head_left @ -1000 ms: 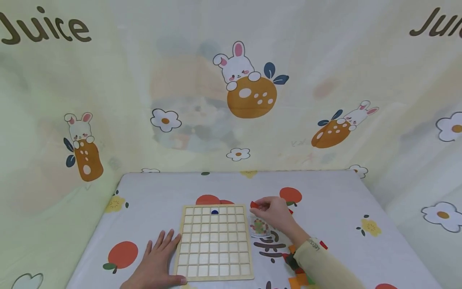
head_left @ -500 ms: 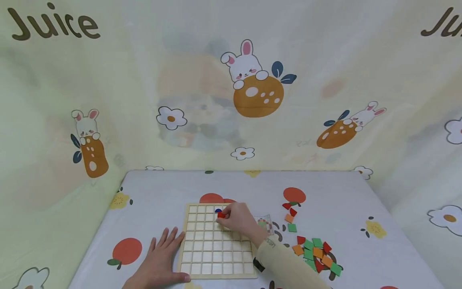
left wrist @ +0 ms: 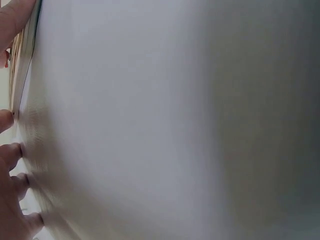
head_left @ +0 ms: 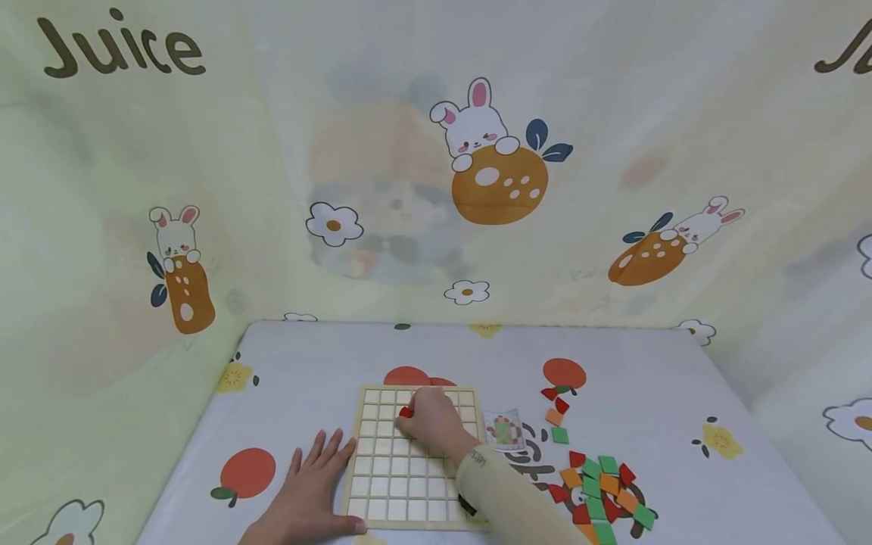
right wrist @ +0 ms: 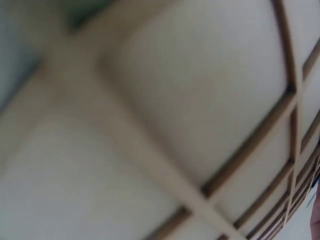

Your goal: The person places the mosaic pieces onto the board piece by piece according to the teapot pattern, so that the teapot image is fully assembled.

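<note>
A wooden grid board lies on the table. My left hand rests flat with fingers spread, its thumb and fingertips at the board's left side. In the left wrist view the thumb touches the board's edge. Over the board's upper rows, my right hand pinches a small red tile between thumb and fingers. That hand covers the cells beneath it, including where the blue-marked tile lay. The right wrist view shows the grid's ridges up close, partly blurred.
Right of the board lies a small picture card. Farther right is a loose pile of red, green and orange tiles. A short line of tiles lies above the pile. A printed curtain stands behind the table.
My right hand has carried the red tile leftward from beside the card onto the board, then slightly down from the top row. My left hand keeps its place at the board's side.
</note>
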`<state>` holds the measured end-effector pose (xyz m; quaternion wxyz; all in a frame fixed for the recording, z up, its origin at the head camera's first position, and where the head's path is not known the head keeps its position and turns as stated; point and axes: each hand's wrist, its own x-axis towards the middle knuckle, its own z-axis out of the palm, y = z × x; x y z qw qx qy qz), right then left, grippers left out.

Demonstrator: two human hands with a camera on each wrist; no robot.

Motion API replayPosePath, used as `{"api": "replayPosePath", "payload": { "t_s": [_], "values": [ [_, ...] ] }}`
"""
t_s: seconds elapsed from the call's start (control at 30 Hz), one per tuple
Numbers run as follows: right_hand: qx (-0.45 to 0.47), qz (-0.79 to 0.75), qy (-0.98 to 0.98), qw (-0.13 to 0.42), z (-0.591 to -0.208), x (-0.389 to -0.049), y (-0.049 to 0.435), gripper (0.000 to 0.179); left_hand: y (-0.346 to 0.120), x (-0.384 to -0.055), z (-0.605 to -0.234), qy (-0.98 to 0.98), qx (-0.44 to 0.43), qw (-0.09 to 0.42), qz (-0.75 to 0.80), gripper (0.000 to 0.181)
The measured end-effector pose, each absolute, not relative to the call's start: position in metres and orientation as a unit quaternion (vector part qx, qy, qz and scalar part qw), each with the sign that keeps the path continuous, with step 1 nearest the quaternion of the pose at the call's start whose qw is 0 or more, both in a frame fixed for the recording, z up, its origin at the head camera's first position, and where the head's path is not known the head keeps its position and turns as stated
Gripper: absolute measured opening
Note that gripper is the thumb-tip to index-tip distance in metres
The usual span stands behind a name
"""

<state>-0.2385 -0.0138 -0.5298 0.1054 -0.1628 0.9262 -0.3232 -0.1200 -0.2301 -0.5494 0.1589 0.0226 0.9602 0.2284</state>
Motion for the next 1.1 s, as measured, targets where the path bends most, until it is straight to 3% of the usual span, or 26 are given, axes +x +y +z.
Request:
{"api": "replayPosePath", "payload": {
  "t_s": [0.43,1.1],
  "values": [
    [-0.156,-0.278,0.947,0.021,-0.541,-0.234,-0.020,0.061,-0.226,-0.120,-0.554,0.958,0.025,0.155,0.238,0.131],
    [-0.137,-0.375,0.915,0.060,-0.537,-0.234,-0.015,0.062,-0.229,-0.121,-0.548,0.957,0.017,0.161,0.240,0.130]
  ]
}}
